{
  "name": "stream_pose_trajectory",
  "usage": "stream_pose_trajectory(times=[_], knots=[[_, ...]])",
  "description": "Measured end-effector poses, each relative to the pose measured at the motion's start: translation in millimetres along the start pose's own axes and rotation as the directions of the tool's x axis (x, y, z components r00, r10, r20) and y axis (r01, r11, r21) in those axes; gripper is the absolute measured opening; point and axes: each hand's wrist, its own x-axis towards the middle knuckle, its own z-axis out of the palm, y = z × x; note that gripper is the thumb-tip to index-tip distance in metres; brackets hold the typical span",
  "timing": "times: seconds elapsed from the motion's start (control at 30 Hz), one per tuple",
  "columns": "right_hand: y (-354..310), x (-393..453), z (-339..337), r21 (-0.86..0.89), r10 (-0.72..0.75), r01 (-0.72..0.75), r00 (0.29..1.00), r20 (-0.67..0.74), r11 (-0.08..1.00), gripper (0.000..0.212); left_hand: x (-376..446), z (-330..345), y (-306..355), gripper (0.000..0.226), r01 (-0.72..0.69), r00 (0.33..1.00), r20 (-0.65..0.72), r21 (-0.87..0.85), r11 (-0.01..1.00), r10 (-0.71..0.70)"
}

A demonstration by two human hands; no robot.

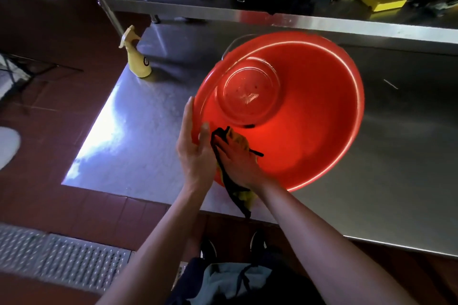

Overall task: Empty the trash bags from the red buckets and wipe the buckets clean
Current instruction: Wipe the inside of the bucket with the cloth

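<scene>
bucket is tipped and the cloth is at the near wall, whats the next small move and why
Probably sweep the cloth along the wall toward the bucket base. The right hand presses it just inside the near rim, the left hand steadies that rim, and dark specks still show on the base.

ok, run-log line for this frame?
step: wiping | left hand: steadies red bucket rim | right hand: presses yellow cloth inside | no bag visible
</scene>
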Motion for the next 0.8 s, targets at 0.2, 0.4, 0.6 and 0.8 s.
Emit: stream_pose_trajectory(times=[0.2,0.4,0.6,0.8], knots=[[52.4,-0.9,8.7,-0.256,-0.008,0.037,0.994,0.113,0.966,0.043,-3.3,7.6,-11.4,0.050,-0.230,0.972,-0.007,0.171,0.958,0.235],[105.5,-28.9,-31.3,-0.452,0.168,-0.105,0.980,0.102,0.886,0.091,-8.6,27.7,-9.9,0.044,-0.401,0.909,-0.007,0.248,0.882,0.416],[143.1,-36.4,-69.3,-0.622,0.197,-0.090,0.975,0.106,0.778,0.081,-19.0,43.9,-6.7,0.046,-0.417,0.899,-0.016,0.270,0.868,0.437],[131.9,-41.6,-50.4,-0.508,0.226,-0.100,0.955,0.193,0.856,0.096,-27.5,55.4,5.5,0.055,-0.315,0.935,-0.072,0.280,0.907,0.347]])
